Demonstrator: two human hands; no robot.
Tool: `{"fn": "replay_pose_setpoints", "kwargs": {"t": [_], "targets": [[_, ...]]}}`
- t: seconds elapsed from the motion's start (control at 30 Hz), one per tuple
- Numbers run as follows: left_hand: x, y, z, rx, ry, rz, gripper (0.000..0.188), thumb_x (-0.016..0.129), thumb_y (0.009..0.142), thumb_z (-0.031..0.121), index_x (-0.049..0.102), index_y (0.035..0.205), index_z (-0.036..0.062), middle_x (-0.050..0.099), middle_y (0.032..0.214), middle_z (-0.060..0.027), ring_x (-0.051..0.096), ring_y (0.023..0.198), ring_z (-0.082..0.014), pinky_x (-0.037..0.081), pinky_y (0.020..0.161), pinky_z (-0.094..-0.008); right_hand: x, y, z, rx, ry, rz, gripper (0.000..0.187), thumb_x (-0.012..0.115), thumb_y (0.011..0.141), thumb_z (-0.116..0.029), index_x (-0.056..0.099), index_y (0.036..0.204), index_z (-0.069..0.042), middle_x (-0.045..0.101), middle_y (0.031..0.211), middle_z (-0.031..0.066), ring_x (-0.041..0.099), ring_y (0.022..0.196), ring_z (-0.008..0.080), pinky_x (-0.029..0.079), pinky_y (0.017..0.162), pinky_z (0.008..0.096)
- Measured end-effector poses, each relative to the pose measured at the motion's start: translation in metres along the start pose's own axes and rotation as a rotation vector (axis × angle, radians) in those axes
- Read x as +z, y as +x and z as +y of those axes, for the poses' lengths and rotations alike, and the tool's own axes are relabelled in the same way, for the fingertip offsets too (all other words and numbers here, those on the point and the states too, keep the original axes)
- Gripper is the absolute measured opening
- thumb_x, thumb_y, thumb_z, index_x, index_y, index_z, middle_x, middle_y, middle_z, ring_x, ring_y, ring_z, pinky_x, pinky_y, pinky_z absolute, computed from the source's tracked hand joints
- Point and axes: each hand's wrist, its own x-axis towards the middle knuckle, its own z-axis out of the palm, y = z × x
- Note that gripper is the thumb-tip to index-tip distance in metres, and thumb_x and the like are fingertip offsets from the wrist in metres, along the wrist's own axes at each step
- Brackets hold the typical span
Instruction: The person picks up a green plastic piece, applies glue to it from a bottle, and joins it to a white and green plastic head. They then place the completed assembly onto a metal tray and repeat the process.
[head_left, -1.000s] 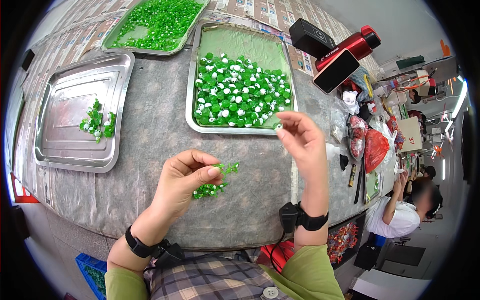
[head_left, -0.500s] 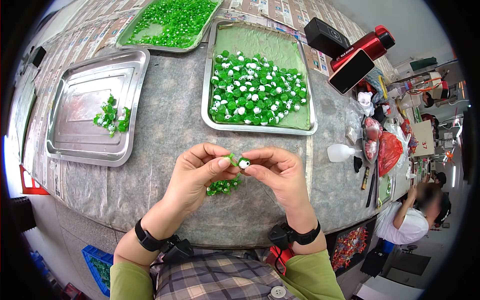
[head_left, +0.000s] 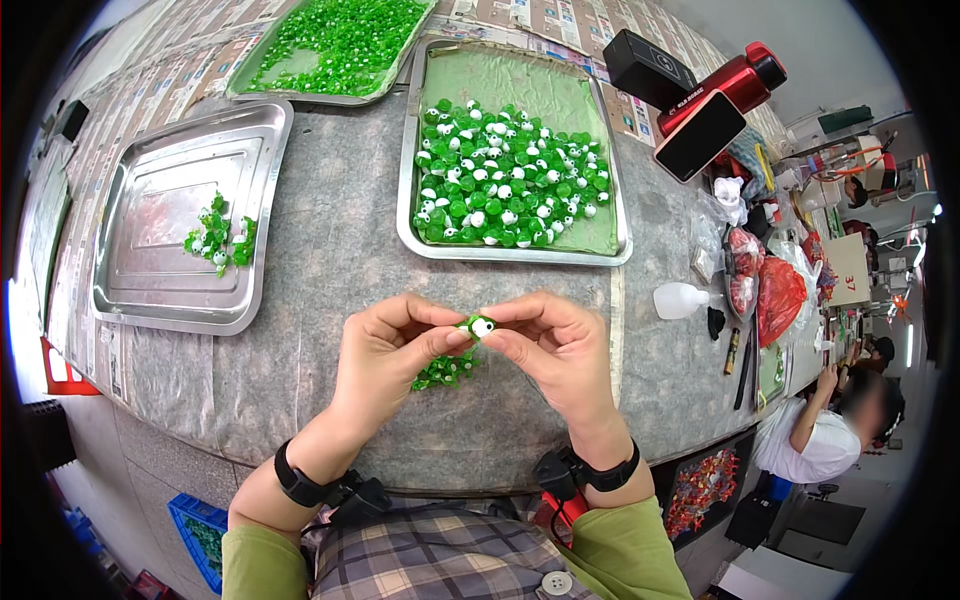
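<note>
Over the near middle of the table, my two hands meet fingertip to fingertip. My left hand is closed in a pinch on a small green plastic piece, mostly hidden by the fingers. My right hand pinches a green-and-white eyeball bead with a black dot, and it touches the green piece. Just below my left fingers lies a small pile of green pieces. Beyond my hands, a metal tray lined in green holds many loose eyeball beads.
At left, a metal tray carries a small cluster of green pieces with beads. A far tray is full of small green parts. A phone, red bottle, black box and white squeeze bottle stand right. Another person sits far right.
My hands have come closer together, and the eyeball bead in my right fingers now meets the green piece in my left. The trays look unchanged.
</note>
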Motion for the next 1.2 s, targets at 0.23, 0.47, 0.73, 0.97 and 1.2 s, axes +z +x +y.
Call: {"fn": "replay_pose_setpoints", "kwargs": {"t": [0.23, 0.47, 0.73, 0.97, 1.2], "targets": [[-0.001, 0.000, 0.006, 0.345, 0.576, -0.022, 0.010, 0.062, 0.067, -0.002, 0.060, 0.077, 0.0013, 0.059, 0.074, -0.0067, 0.056, 0.064, -0.0138, 0.044, 0.055, -0.0248, -0.001, 0.000, -0.001, 0.120, 0.134, -0.029, 0.020, 0.058, 0.075, -0.002, 0.058, 0.095, 0.000, 0.060, 0.083, 0.0038, 0.055, 0.077, 0.0063, 0.044, 0.068, 0.0179], [-0.001, 0.003, 0.012, 0.533, 0.814, -0.112, 0.014, 0.065, 0.062, 0.001, 0.057, 0.073, 0.0026, 0.058, 0.069, -0.0082, 0.056, 0.061, -0.0210, 0.044, 0.053, -0.0277, -0.011, 0.001, 0.003, 0.182, 0.087, -0.136, 0.023, 0.057, 0.077, -0.003, 0.057, 0.099, 0.000, 0.061, 0.085, 0.0045, 0.055, 0.077, 0.0065, 0.044, 0.068, 0.0180], [-0.003, 0.005, 0.012, 0.458, 0.796, -0.054, 0.012, 0.066, 0.063, 0.001, 0.057, 0.072, 0.0022, 0.057, 0.068, -0.0073, 0.055, 0.060, -0.0180, 0.043, 0.053, -0.0256, -0.009, 0.008, 0.006, 0.163, 0.107, -0.090, 0.018, 0.056, 0.078, -0.003, 0.058, 0.095, 0.000, 0.061, 0.083, 0.0046, 0.056, 0.077, 0.0073, 0.044, 0.067, 0.0180], [-0.059, 0.016, 0.050, 0.477, 0.835, 0.609, 0.011, 0.061, 0.072, 0.003, 0.057, 0.082, 0.0010, 0.056, 0.078, -0.0036, 0.053, 0.072, -0.0104, 0.043, 0.067, -0.0225, -0.041, 0.012, 0.021, 0.051, -0.358, 0.138, 0.010, 0.063, 0.072, -0.009, 0.058, 0.078, -0.003, 0.059, 0.065, 0.0029, 0.052, 0.055, 0.0065, 0.040, 0.049, 0.0190], [-0.051, 0.020, 0.041, 0.565, 0.758, 0.503, 0.028, 0.060, 0.072, 0.002, 0.053, 0.098, 0.0015, 0.054, 0.091, -0.0054, 0.051, 0.087, -0.0131, 0.039, 0.079, -0.0263, -0.031, 0.018, 0.027, -0.181, -1.015, -0.163, 0.009, 0.062, 0.070, -0.007, 0.057, 0.077, -0.004, 0.056, 0.067, 0.0048, 0.054, 0.061, 0.0086, 0.038, 0.049, 0.0230]]}}
